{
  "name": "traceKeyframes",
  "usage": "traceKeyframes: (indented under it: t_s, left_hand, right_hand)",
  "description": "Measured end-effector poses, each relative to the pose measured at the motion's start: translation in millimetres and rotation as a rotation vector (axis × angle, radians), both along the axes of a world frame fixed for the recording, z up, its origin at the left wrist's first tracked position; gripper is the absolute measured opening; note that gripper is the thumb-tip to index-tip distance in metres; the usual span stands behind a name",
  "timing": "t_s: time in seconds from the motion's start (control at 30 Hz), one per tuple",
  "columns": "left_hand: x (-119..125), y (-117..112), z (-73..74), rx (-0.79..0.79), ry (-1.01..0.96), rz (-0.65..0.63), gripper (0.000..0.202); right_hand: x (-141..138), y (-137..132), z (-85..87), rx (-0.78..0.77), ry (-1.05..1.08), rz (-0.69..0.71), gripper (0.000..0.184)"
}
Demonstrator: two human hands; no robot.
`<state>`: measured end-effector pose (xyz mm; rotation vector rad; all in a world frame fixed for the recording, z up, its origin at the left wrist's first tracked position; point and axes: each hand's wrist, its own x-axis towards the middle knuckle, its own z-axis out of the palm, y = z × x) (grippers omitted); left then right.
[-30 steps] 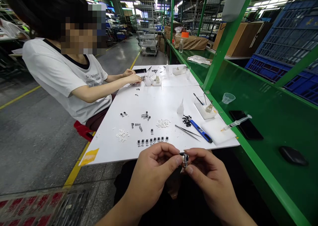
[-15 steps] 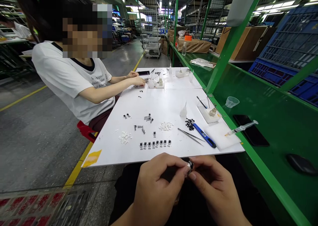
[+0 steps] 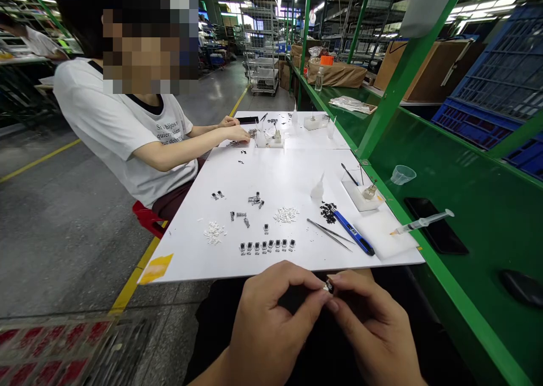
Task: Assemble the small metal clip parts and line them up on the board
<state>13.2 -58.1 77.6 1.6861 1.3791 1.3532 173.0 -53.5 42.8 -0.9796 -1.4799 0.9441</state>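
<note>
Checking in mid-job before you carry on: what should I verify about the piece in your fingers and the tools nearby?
1. Small part pinched between left hand and right hand: ok, held by the fingertips.
2. Fit of that part's inner pieces: cannot tell, fingers hide it.
3. Tweezers on the white board: ok, lying apart from the hands.
4. Row of metal parts: ok, lined up near the board's edge.
5. Syringe: ok, resting across the foam pad.
</note>
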Motion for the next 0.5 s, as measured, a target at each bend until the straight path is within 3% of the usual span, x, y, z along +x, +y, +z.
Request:
traceKeyframes:
  t_s: [0.3, 0.5]
  left_hand:
    - [-0.9, -0.9, -4.6, 0.063, -0.066, -0.014, 0.019]
    - [-0.2, -0.9, 2.4, 0.069, -0.057, 0.003, 0.019]
  right_hand:
    - [-5.1, -0.8, 5.6, -0.342, 0.366, 0.150, 0.021]
    - [-7.4, -1.1, 7.7, -0.391, 0.431, 0.185, 0.018]
